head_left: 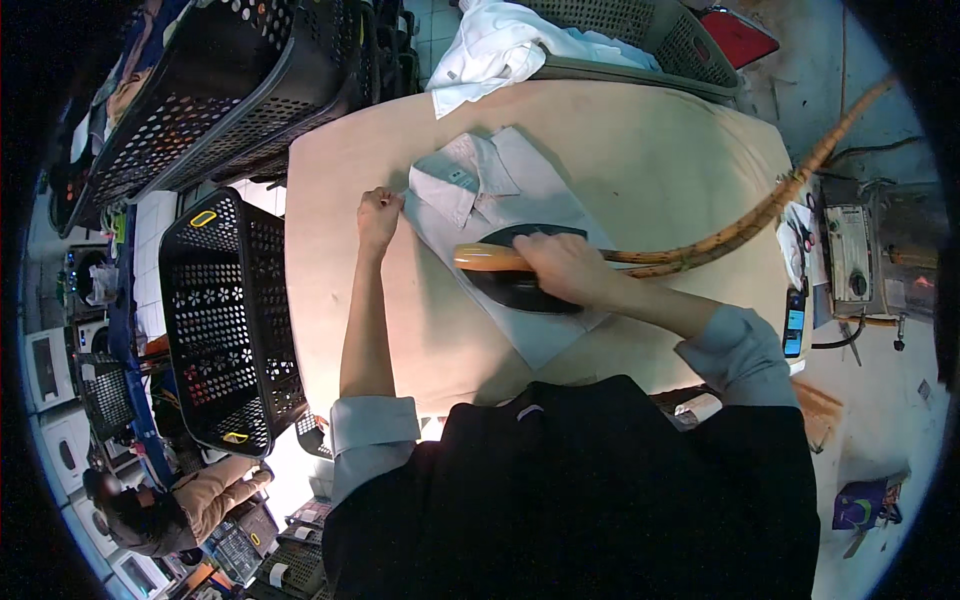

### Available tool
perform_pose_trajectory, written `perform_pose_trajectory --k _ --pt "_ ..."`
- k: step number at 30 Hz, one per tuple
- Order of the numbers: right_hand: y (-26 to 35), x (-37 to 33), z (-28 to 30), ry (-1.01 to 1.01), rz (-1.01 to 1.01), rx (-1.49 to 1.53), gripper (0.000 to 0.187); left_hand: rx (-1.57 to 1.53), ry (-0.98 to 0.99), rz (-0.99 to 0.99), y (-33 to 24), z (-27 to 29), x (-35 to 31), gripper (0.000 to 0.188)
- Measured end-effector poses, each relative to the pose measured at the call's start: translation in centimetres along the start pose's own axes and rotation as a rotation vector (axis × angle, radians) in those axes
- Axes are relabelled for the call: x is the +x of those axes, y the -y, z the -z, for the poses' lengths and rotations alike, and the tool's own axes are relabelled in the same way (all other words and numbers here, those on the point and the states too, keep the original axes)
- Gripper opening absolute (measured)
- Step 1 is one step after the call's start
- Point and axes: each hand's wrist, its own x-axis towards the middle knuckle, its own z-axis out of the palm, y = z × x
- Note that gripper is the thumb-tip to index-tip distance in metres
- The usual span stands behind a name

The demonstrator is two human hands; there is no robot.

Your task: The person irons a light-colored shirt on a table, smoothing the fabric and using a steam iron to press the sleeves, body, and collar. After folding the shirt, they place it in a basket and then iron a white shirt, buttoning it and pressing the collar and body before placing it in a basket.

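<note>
A pale, folded collared shirt (548, 185) lies on the cream-covered ironing table (680, 140), its collar toward the far left. My right hand (562, 266) is wrapped round the wooden handle of a dark iron (515, 292), whose plate rests on the shirt's middle. From the iron a thick, wrapped hose (720, 235) runs off to the upper right. At the shirt's left edge, near the collar, my left hand (379, 217) is closed, pinching the cloth between its fingertips. The sole of the iron is hidden from above.
Black perforated baskets (215, 320) stand along the table's left side. Behind the far edge is another basket (690, 50) with white garments (490, 45) draped over it. A phone (794, 322) lies by the right edge, near a control box (850, 255). Another person (150, 510) is at the lower left.
</note>
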Motion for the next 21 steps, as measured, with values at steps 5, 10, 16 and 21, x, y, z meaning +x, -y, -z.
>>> perform_pose_trajectory --k 5,10,16,21 --pt "1.8 1.9 -0.4 0.008 0.041 -0.027 0.010 -0.108 0.071 0.006 -0.5 1.1 1.0 0.024" --pt "1.3 0.2 1.2 -0.024 -0.080 -0.026 0.009 -0.160 -0.065 0.033 4.6 3.1 1.7 0.023" --pt "-4.0 1.1 0.8 -0.209 -0.331 -0.045 0.017 -0.243 -0.140 0.082 5.9 3.6 2.0 0.020" --pt "-4.8 0.6 2.1 -0.218 -0.324 -0.054 0.017 -0.111 -0.081 -0.060 1.2 0.8 3.5 0.024"
